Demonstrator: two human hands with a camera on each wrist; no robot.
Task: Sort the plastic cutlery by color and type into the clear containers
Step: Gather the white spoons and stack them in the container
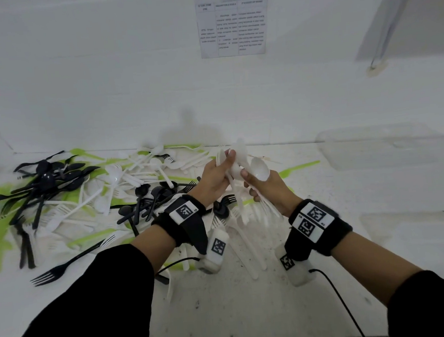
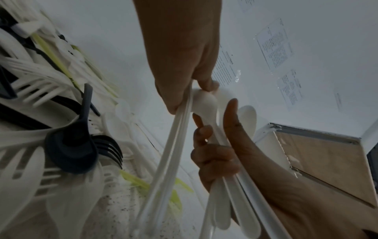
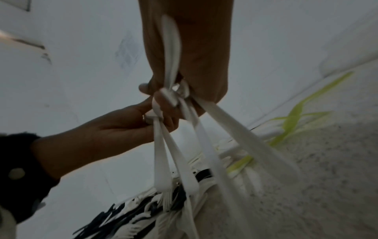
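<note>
Early stage: left hand [image 1: 213, 177] and right hand [image 1: 267, 188], fingers clenched around white spoons [image 1: 259, 170], hold them above the desk [image 1: 227, 314]. Mixed cutlery pile [image 1: 85, 200] lies left; clear containers [image 1: 378, 148] at right appear unfilled.

"TRACE" heading on the wall sheet [image 1: 233, 25]
</note>
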